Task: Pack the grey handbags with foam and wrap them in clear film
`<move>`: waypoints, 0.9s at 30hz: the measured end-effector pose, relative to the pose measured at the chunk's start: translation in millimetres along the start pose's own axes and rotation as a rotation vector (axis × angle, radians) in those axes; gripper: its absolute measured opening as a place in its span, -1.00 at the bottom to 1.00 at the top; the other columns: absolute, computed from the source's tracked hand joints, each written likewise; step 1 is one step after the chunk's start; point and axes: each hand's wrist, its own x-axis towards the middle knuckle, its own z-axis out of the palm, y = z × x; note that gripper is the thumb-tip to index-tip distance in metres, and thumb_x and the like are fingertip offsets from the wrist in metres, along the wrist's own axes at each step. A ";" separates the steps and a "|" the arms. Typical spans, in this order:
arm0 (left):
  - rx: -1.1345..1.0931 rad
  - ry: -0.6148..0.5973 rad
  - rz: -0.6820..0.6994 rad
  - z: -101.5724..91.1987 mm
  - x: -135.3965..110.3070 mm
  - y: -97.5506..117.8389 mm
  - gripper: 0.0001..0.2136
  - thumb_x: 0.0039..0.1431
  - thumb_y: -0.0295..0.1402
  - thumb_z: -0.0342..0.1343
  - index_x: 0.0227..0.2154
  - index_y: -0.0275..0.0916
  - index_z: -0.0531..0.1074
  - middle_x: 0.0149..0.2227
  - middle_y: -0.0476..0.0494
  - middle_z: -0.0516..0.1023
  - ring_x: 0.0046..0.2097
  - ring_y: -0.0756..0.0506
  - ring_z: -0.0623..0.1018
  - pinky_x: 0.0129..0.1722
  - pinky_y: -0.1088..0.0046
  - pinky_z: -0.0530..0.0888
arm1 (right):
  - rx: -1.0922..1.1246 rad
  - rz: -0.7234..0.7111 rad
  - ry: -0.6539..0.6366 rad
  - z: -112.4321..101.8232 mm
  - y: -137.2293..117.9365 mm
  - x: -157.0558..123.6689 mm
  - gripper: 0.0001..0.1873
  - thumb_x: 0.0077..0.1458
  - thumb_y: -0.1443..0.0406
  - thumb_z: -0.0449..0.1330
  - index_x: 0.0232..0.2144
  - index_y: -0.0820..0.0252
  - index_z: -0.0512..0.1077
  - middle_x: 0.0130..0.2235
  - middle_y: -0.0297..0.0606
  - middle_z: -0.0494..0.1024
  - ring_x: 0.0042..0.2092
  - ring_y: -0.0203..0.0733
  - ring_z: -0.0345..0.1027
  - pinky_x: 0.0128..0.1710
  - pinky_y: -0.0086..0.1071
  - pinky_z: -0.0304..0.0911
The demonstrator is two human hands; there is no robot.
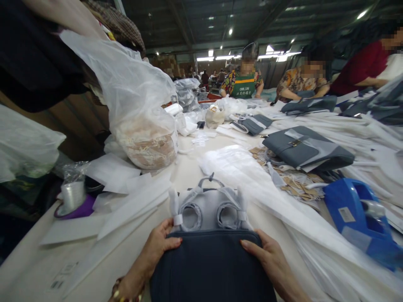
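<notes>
A dark navy bag point(214, 264) lies in front of me at the bottom middle. Its two straps point(191, 216) are coiled into loops and wrapped in clear film, and a wrapped top handle point(211, 180) sticks up beyond them. White padding shows around the coils. My left hand point(159, 243) grips the bag's upper left corner, thumb on top and fingers at the side. On the opposite corner, my right hand point(267, 253) holds on in the same way, its fingers partly hidden behind the bag.
At right are a blue tape dispenser point(349, 214) and a grey-blue bag point(305, 147) on brown tags. Clear plastic sheeting point(245, 172) runs along the right. A large plastic sack point(147, 138) and tape roll point(74, 197) stand left. Several co-workers point(245, 84) are across the table.
</notes>
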 end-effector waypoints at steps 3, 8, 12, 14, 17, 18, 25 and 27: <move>-0.013 0.108 0.045 0.7 -25.6 -30.9 -0.41 -0.36 -0.24 0.41 -0.17 -0.23 0.36 -0.24 -0.15 0.57 -0.14 -0.24 0.53 -0.14 0.30 0.45 | -0.138 -0.021 -0.009 -8.3 8.7 -11.2 -0.65 -0.12 0.02 0.20 -0.47 0.19 0.40 -0.48 -0.31 0.49 -0.39 -0.12 0.36 -0.42 -0.37 0.23; 0.517 0.506 0.273 -0.4 -60.1 -49.9 -0.41 -0.17 -0.11 0.27 -0.08 -0.26 0.29 -0.21 -0.24 0.52 -0.10 -0.32 0.49 -0.07 0.14 0.41 | -0.280 -0.017 0.009 -10.7 8.5 -13.9 -0.64 -0.15 -0.01 0.17 -0.52 0.18 0.39 -0.50 -0.31 0.48 -0.39 -0.12 0.34 -0.41 -0.38 0.22; 1.177 0.505 0.781 39.8 -50.9 -24.6 -0.58 0.18 -0.35 -0.06 0.11 -0.25 0.18 0.14 -0.31 0.27 0.18 -0.25 0.25 0.18 0.12 0.19 | -0.290 -0.043 0.018 -9.6 10.0 -10.5 -0.65 -0.15 0.01 0.16 -0.51 0.18 0.39 -0.48 -0.30 0.49 -0.38 -0.11 0.34 -0.39 -0.37 0.21; 1.370 0.341 0.832 72.9 -22.4 -8.0 -0.59 0.19 -0.52 -0.19 0.11 -0.34 0.19 0.15 -0.33 0.27 0.20 -0.17 0.23 0.20 0.23 0.18 | -0.284 -0.053 0.014 -9.9 13.4 -9.6 -0.64 -0.15 0.00 0.16 -0.50 0.18 0.40 -0.47 -0.28 0.49 -0.36 -0.10 0.35 -0.38 -0.35 0.21; 1.562 0.309 0.592 113.2 33.5 13.1 -0.57 0.08 -0.69 -0.30 -0.04 -0.51 0.33 0.01 -0.43 0.38 0.11 -0.20 0.32 0.12 0.26 0.25 | -0.287 -0.068 0.011 -10.8 16.9 -9.2 -0.64 -0.13 0.00 0.15 -0.48 0.18 0.40 -0.45 -0.27 0.50 -0.34 -0.08 0.35 -0.35 -0.34 0.21; 1.583 0.293 0.565 120.6 50.0 17.7 -0.60 0.08 -0.69 -0.29 -0.14 -0.50 0.39 -0.09 -0.43 0.44 0.03 -0.21 0.39 0.06 0.27 0.30 | -0.292 -0.075 0.015 -11.1 17.0 -9.3 -0.65 -0.12 0.01 0.15 -0.47 0.19 0.40 -0.43 -0.26 0.50 -0.33 -0.08 0.35 -0.34 -0.34 0.21; 1.725 0.197 0.467 115.1 97.0 17.6 -0.66 0.18 -0.59 -0.28 -0.27 -0.35 0.43 -0.24 -0.33 0.50 -0.14 -0.20 0.47 -0.13 0.31 0.33 | -0.321 -0.108 0.026 -7.1 22.6 -9.3 -0.73 -0.02 0.11 0.12 -0.39 0.21 0.40 -0.39 -0.26 0.51 -0.32 -0.14 0.35 -0.32 -0.39 0.18; 1.768 0.147 0.434 112.2 101.8 18.1 -0.68 0.20 -0.55 -0.27 -0.29 -0.33 0.42 -0.26 -0.29 0.50 -0.17 -0.20 0.47 -0.15 0.31 0.32 | -0.351 -0.119 0.088 -2.9 30.5 -8.7 -0.73 -0.02 0.12 0.13 -0.37 0.20 0.41 -0.39 -0.26 0.52 -0.31 -0.15 0.35 -0.31 -0.40 0.19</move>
